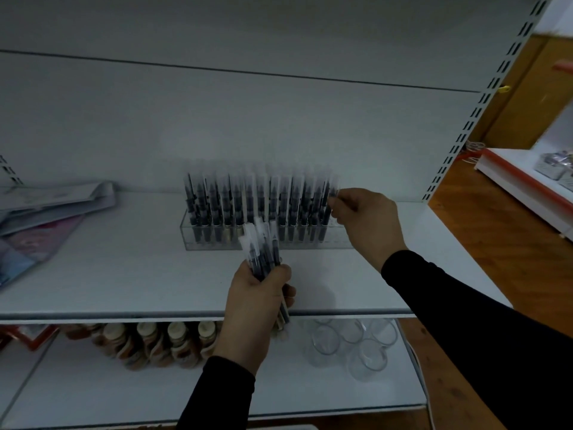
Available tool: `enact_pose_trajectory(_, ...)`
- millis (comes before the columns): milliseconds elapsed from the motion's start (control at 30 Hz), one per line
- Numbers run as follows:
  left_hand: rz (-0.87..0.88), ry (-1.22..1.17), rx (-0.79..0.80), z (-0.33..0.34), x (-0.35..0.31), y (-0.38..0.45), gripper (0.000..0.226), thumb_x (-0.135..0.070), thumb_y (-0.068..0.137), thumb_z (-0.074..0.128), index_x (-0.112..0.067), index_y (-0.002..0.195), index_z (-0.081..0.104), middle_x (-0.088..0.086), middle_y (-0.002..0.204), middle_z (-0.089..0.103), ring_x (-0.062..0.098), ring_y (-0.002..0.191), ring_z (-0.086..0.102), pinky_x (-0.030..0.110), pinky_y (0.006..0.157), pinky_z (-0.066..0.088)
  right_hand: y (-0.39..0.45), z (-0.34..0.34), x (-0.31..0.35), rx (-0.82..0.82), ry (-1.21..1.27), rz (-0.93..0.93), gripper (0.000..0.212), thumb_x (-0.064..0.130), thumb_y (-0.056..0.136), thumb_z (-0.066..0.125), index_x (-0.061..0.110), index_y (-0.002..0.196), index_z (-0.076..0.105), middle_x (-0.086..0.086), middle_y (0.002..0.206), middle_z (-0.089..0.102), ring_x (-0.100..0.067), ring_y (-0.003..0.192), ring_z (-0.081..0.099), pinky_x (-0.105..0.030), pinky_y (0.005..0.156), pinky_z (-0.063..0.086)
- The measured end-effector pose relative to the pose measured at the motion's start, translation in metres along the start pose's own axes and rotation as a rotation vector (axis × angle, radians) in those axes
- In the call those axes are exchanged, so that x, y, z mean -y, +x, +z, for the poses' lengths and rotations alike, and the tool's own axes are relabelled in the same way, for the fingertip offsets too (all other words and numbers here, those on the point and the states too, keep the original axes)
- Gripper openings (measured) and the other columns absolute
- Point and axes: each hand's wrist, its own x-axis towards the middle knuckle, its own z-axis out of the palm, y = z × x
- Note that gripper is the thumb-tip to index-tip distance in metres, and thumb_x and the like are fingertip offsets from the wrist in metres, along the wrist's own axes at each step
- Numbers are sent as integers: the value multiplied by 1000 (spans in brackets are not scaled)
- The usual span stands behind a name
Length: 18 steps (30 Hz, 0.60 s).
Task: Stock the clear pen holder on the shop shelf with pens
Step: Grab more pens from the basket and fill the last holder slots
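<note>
Gripping a bundle of pens [262, 254] with curled fingers, the left hand [259, 294] is at the lower centre of the frame, over the front edge of the white shelf [124, 274]. The right hand [364, 218], at centre right, pinches one pen [332, 193] at the right end of the clear pen holder [217, 240]. The holder stands in the middle of the shelf, nearly full of upright pens. Some blurred packets [46, 212] lie at the left of the frame.
</note>
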Motion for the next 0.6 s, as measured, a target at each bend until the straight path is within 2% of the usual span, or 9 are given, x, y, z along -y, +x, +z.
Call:
enact_pose_trajectory(133, 4, 8, 10, 0, 1, 0, 7, -7, 88, 63, -10, 93, 60, 5, 64, 58, 14, 52, 58, 33, 59, 52, 0, 1, -2, 7, 6, 50, 31, 23, 94, 60, -6, 86, 66, -20, 81, 70, -33, 77, 66, -37, 75, 53)
enact_pose_trajectory(200, 7, 17, 12, 1, 1, 0, 7, -7, 87, 63, -10, 92, 59, 6, 64, 57, 14, 52, 58, 34, 60, 52, -4, -1, -2, -22, 16, 92, 23, 26, 93, 62, 4, 91, 71, -8, 86, 74, -19, 77, 68, -20, 74, 54)
enact_pose_trajectory(267, 3, 14, 12, 1, 2, 0, 7, -7, 87, 64, -9, 92, 59, 6, 63, 57, 14, 52, 58, 33, 59, 52, -12, -2, 1, -67, 40, 113, 20, 29, 93, 62, 12, 94, 73, 1, 85, 73, -9, 77, 67, -5, 70, 48)
enact_pose_trajectory(300, 0, 10, 15, 2, 2, 0, 8, -8, 87, 64, -9, 93, 59, 6, 64, 57, 15, 53, 58, 33, 59, 52, -17, -2, 2, -76, 54, 123, 20, 30, 92, 63, 13, 91, 73, 3, 82, 72, -7, 76, 67, -5, 69, 47)
enact_pose_trajectory(367, -8, 6, 18, 2, 2, 0, 10, -8, 86, 64, -8, 95, 60, 7, 66, 58, 16, 54, 59, 33, 59, 52, -28, 1, 4, -22, 82, 154, 22, 34, 92, 63, 16, 83, 73, 5, 76, 72, -8, 73, 68, -13, 72, 51)
enact_pose_trajectory(467, -20, -8, 30, 4, 1, -2, 15, -7, 86, 65, -6, 100, 60, 7, 70, 59, 17, 54, 59, 31, 56, 50, -44, 8, 12, 216, 266, 241, 23, 37, 90, 65, 18, 78, 71, 1, 73, 73, -12, 71, 70, -27, 72, 58)
enact_pose_trajectory(533, -25, -12, 51, 5, -1, -3, 17, -6, 86, 65, -6, 102, 60, 8, 72, 59, 18, 55, 57, 30, 55, 50, -51, 13, 20, 343, 413, 304, 22, 35, 89, 66, 16, 81, 71, -2, 78, 73, -13, 72, 71, -26, 70, 59)
enact_pose_trajectory(600, -13, 6, 86, 6, -2, -5, 17, -5, 87, 62, -7, 104, 61, 9, 72, 60, 18, 55, 56, 29, 53, 49, -53, 16, 24, 401, 475, 342, 20, 34, 88, 67, 14, 84, 71, -2, 79, 72, -12, 73, 70, -23, 69, 58)
